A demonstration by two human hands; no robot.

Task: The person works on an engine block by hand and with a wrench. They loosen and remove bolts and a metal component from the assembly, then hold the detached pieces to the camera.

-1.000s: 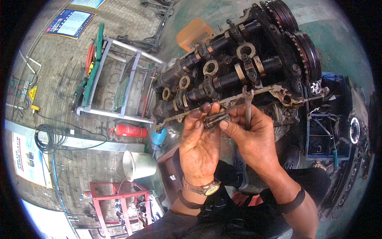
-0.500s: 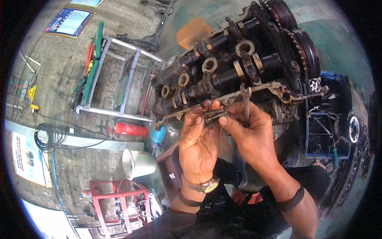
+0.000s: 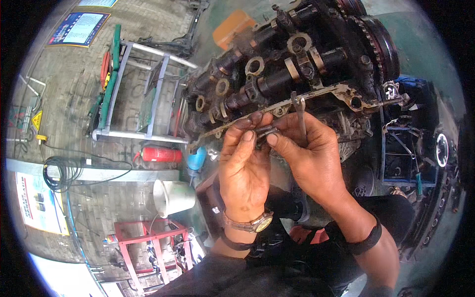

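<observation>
In front of the engine's cylinder head [image 3: 250, 92], my two hands meet over a few dark metal bolts [image 3: 266, 132]. Curled fingers and thumb of my left hand [image 3: 245, 173] cradle the bolts, palm turned up. My right hand [image 3: 316, 161] pinches at the bolts with thumb and fingertips. An open-end wrench [image 3: 301, 119] is also held in that right hand, its jaw pointing up toward the cylinder head. Fingers hide part of the bolts and the wrench's lower end. Greasy camshafts with bearing caps lie along the head, and a toothed sprocket [image 3: 371, 42] sits at its right end.
A blue tray [image 3: 410, 180] with parts lies to the right. On the left are a metal frame cart [image 3: 143, 135], a red fire extinguisher [image 3: 161, 155], a white bucket [image 3: 175, 198] and a red stand [image 3: 138, 232]. An orange container [image 3: 232, 28] is behind the engine.
The view has shifted slightly. Both hands stay together at the bolts, and the right thumb and fingers have moved a little on them. The wrench is now tilted slightly differently.
</observation>
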